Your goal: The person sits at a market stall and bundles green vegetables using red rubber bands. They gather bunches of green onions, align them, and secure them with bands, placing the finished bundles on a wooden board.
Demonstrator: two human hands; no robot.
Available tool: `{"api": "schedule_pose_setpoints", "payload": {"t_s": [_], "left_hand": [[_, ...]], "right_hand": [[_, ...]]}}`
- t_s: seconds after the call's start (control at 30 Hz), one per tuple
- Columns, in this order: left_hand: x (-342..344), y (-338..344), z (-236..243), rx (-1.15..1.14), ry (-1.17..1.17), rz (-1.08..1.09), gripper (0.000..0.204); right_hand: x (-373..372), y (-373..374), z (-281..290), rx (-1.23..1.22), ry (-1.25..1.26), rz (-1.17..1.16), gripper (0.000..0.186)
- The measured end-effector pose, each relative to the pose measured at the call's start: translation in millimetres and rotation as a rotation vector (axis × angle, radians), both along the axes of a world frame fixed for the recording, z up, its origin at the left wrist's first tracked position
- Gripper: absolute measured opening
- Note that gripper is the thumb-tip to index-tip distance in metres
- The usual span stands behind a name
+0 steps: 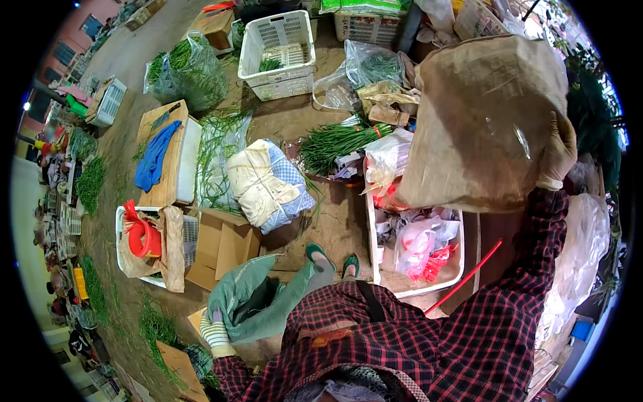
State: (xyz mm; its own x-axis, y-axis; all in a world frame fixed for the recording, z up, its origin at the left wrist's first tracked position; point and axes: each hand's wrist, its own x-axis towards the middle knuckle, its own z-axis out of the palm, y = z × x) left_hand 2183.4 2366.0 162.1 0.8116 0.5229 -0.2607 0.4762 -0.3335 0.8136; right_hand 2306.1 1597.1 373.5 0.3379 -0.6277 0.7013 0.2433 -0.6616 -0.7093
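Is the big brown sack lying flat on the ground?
No, the right hand holds the brown sack up in the air above the white crate.

1. A bare brown dirt floor point(288, 124) fills the middle of the frame, strewn with loose green stalks.
2. At upper left, a wooden board point(159, 157) lies flat beside a white slab.
3. A pink building wall point(100, 13) with dark windows shows at the far upper left.
4. Even daylight, no hard shadows.
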Motion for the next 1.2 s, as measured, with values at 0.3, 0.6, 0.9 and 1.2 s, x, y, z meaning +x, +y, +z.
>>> {"api": "schedule_pose_setpoints", "payload": {"t_s": [0.3,0.6,0.9,1.2], "left_hand": [[105,-9,-26,0.103,0.128,-0.059,0.033],[109,25,-65,0.244,0.365,0.172,0.04],[125,-72,-32,0.043,0.408,0.339,0.032],[96,-71,-44,-0.082,0.259,0.416,0.028]], "right_hand": [[31,-120,-81,0.063,0.758,-0.346,0.04],[55,-196,-245,0.694,0.814,-0.555,0.029],[144,-260,-164,0.274,0.865,-0.451,0.025],[130,-228,-342,0.3,1.376,-0.53,0.036]]}}
